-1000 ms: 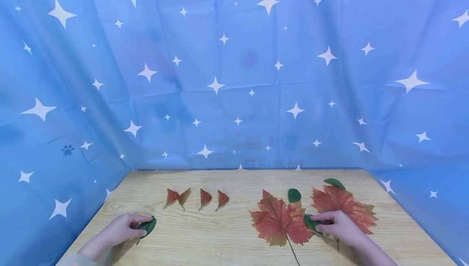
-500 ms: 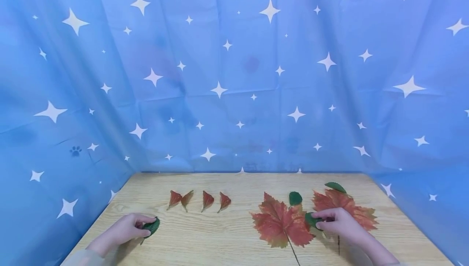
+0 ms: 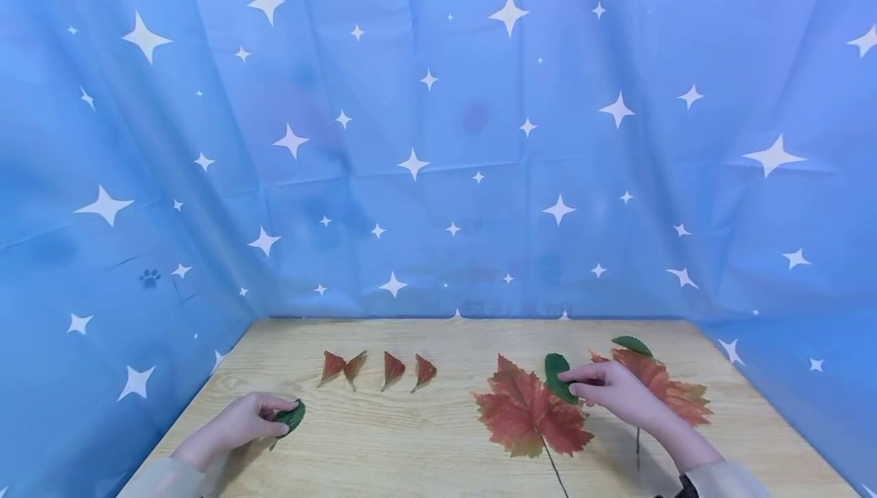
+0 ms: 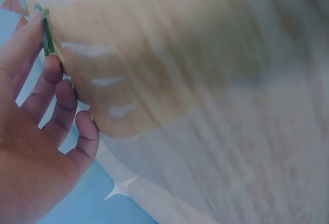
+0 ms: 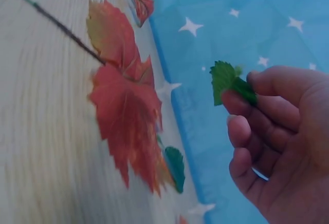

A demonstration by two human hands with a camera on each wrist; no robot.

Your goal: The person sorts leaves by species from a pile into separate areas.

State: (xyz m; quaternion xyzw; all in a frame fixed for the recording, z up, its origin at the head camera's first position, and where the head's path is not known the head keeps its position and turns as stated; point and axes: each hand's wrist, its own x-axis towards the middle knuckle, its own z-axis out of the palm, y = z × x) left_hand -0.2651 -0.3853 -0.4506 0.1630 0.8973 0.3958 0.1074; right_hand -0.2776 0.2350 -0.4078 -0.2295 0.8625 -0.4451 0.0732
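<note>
Here the right hand is pinching a small green leaf between thumb and fingertips, holding it lifted just above the upper edge of the big red leaf. The right wrist view is showing the same pinch, the green blade sticking out past the fingertips. The left hand is gripping a second green leaf low at the table, near its left front edge. Four little red leaves are lying in a row toward the back. Another red leaf is lying behind the right hand, a green one at its far tip.

Judging by looks, the green leaves are featherlight, thin, floppy and easily creased; a gentle pinch near the stem end or edge is serving best.
</note>
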